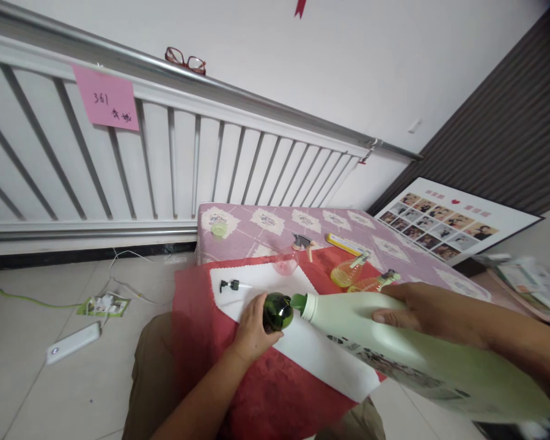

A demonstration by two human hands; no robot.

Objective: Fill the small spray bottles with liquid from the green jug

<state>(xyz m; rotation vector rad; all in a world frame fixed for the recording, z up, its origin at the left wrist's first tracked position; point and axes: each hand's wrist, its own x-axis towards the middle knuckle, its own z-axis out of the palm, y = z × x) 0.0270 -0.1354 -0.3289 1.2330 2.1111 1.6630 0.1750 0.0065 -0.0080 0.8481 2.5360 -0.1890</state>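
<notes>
My left hand (251, 330) is wrapped round a small dark green bottle (277, 313) above the table's near side. A large pale green jug (421, 360) lies tilted in my right hand (417, 315), which grips it from above. The jug's mouth is beside the bottle's top, and green liquid (297, 300) shows at its lip; I cannot tell how full the bottle is. Left of the bottle, a black pump head (230, 285) rests on a white sheet (323, 360).
Beyond my hands stand a pinkish clear spray bottle (286, 264), a yellow bottle (345, 273) and an orange-yellow one (365, 285). A yellow box (343, 244) lies behind them. Red cloth (197, 342) drapes over the table edge. Cables and a power strip (104, 304) lie on the floor at left.
</notes>
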